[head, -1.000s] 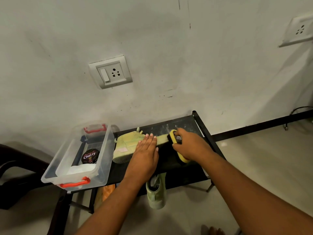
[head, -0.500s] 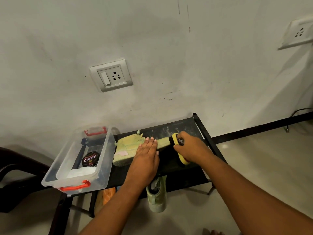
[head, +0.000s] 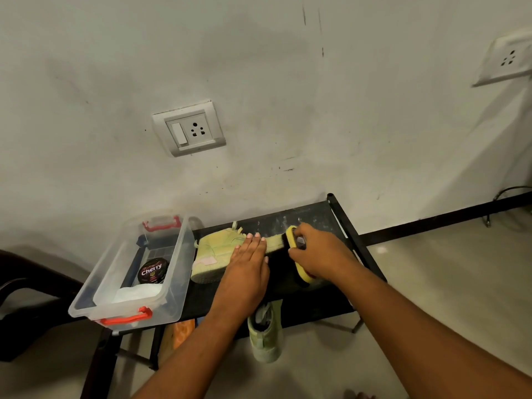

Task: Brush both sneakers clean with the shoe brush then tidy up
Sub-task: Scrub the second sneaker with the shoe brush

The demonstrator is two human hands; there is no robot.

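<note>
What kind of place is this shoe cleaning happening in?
Probably a room at home: a scuffed white wall with a white switch-and-socket plate, a low black metal rack against it, and a pale bare floor.

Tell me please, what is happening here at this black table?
A person is brushing a pale green sneaker on the black table. The left hand presses flat on it, and the right hand grips the yellow shoe brush against one end. The second sneaker lies on the floor below the table's front edge. A clear box holding a polish tin sits beside.
</note>
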